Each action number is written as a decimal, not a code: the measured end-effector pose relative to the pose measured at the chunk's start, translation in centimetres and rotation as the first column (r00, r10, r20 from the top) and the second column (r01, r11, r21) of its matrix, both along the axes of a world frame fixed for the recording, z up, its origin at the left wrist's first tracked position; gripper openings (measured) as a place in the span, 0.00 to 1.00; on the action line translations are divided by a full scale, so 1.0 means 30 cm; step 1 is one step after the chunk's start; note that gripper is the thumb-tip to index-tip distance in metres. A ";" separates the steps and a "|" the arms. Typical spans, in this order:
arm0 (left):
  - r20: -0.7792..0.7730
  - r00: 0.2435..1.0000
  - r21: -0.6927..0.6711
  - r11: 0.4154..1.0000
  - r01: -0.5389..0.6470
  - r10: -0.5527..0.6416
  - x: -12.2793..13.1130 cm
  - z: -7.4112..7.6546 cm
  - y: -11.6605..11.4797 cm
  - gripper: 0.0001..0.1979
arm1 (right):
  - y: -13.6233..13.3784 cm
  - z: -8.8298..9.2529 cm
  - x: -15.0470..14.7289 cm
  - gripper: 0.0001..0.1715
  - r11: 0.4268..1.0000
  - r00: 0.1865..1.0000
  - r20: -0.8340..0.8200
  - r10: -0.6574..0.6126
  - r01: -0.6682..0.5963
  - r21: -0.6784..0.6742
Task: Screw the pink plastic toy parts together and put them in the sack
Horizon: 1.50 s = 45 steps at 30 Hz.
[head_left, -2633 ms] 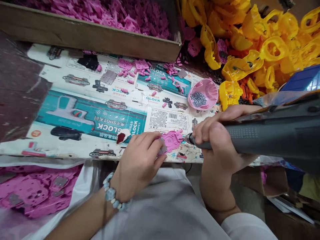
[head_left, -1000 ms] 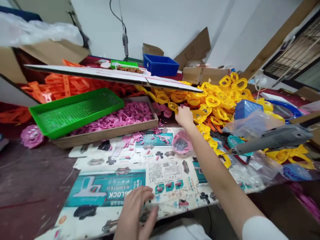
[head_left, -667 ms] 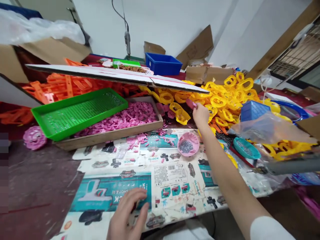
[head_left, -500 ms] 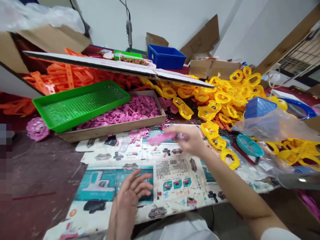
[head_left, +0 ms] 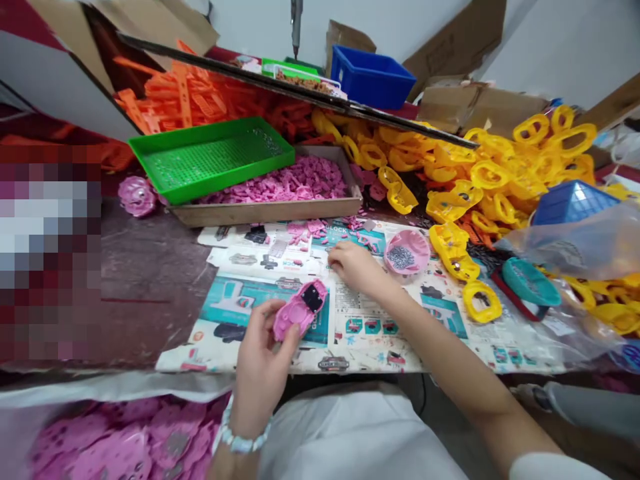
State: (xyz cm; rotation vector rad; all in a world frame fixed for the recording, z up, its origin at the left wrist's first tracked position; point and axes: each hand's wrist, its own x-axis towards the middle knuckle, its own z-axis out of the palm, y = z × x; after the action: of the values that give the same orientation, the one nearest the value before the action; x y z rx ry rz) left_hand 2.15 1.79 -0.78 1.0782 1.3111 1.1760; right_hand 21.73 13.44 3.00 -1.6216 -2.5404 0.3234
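My left hand (head_left: 265, 353) grips a pink plastic shell (head_left: 289, 319), a toy housing by its look, with its hollow side up. A black square piece (head_left: 314, 297) sits in the shell's far end. Just beyond it, my right hand (head_left: 353, 265) is low over the printed cardboard sheet (head_left: 350, 360), its fingers drawn together; whatever is between the fingertips is hidden. Small pink pieces (head_left: 307, 230) are scattered past my right hand. To the right of that hand stands a pink bowl (head_left: 420, 243) with small metal screws (head_left: 400, 258) in it.
A green tray (head_left: 165, 193) rests tilted on a shallow box (head_left: 270, 212) of pink parts. Orange parts (head_left: 200, 93) are heaped behind, yellow shells (head_left: 455, 200) to the right. A teal dish (head_left: 530, 283) lies near a plastic bag. A bag of pink plates (head_left: 110, 443) is below the table edge.
My left hand was open and bare; now it holds the pink shell. My right hand held a blurred pink thing and has now come down to the sheet. The pink bowl now shows. The view has shifted.
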 end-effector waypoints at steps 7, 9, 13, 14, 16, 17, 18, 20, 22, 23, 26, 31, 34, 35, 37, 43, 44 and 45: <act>0.066 0.975 0.008 0.977 -0.214 0.213 0.013 0.060 0.015 0.18 | -0.082 0.012 -0.023 0.11 0.994 0.993 0.056 -0.105 0.104 0.022; 0.055 0.979 0.040 0.979 -0.200 0.197 0.010 0.048 0.014 0.13 | -0.081 0.001 -0.021 0.11 0.993 0.992 0.045 -0.115 0.114 0.009; 0.161 0.987 0.065 0.998 -0.026 0.016 0.001 0.010 0.000 0.10 | -0.097 0.034 -0.027 0.08 0.995 0.993 -0.059 -0.102 0.103 0.002; 0.194 0.980 0.062 0.997 0.034 -0.046 0.001 0.005 -0.004 0.11 | -0.114 0.057 -0.031 0.07 0.996 0.992 -0.092 -0.089 0.089 0.001; 0.175 0.976 0.076 0.990 0.117 -0.128 0.005 0.006 -0.010 0.11 | -0.164 0.111 -0.043 0.07 1.000 0.975 -0.224 -0.007 0.006 -0.007; 0.116 0.984 0.094 0.987 0.128 -0.139 0.010 0.012 -0.012 0.10 | -0.193 0.136 -0.049 0.07 0.998 0.946 -0.318 0.058 -0.062 -0.003; 0.034 0.992 0.128 0.985 0.120 -0.125 0.015 0.020 -0.014 0.10 | -0.221 0.157 -0.056 0.08 0.991 0.902 -0.412 0.125 -0.133 0.010; -0.148 0.987 0.225 0.969 0.100 -0.067 0.028 0.040 -0.019 0.10 | -0.269 0.183 -0.069 0.08 0.972 0.808 -0.547 0.220 -0.226 0.057; -0.298 0.954 0.324 0.938 0.127 -0.027 0.039 0.058 -0.025 0.12 | -0.298 0.189 -0.081 0.07 0.971 0.789 -0.569 0.232 -0.225 0.084; -0.353 0.936 0.367 0.918 0.150 -0.012 0.044 0.066 -0.029 0.12 | -0.306 0.187 -0.085 0.06 0.973 0.797 -0.561 0.224 -0.212 0.088; -0.447 0.894 0.445 0.872 0.203 0.020 0.050 0.079 -0.041 0.12 | -0.310 0.178 -0.090 0.06 0.978 0.806 -0.555 0.206 -0.191 0.086; -0.478 0.877 0.490 0.845 0.213 0.057 0.051 0.081 -0.048 0.09 | -0.299 0.175 -0.078 0.06 0.979 0.777 -0.606 0.168 -0.205 0.008; -0.476 0.877 0.491 0.845 0.211 0.057 0.055 0.078 -0.045 0.09 | -0.300 0.175 -0.075 0.05 0.978 0.781 -0.608 0.144 -0.207 -0.035; -0.478 0.877 0.490 0.845 0.215 0.054 0.058 0.077 -0.043 0.09 | -0.302 0.175 -0.076 0.05 0.979 0.792 -0.593 0.145 -0.200 -0.028; -0.481 0.875 0.495 0.839 0.226 0.048 0.061 0.075 -0.038 0.09 | -0.308 0.174 -0.081 0.06 0.986 0.824 -0.549 0.139 -0.168 -0.003; -0.393 0.916 0.468 0.842 0.269 -0.074 0.037 0.073 -0.028 0.11 | -0.322 0.182 -0.108 0.06 0.990 0.888 -0.454 0.071 -0.119 -0.079; -0.376 0.923 0.450 0.853 0.264 -0.087 0.028 0.068 -0.028 0.11 | -0.321 0.186 -0.113 0.06 0.986 0.895 -0.438 0.084 -0.137 -0.090; -0.362 0.928 0.428 0.868 0.251 -0.089 0.017 0.061 -0.029 0.11 | -0.317 0.191 -0.120 0.06 0.982 0.901 -0.422 0.103 -0.159 -0.100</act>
State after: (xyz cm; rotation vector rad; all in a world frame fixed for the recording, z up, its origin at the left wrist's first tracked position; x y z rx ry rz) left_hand 2.65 0.93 1.06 1.7791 1.1677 1.2427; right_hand 18.13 3.92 8.72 -1.2492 -2.3369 0.7767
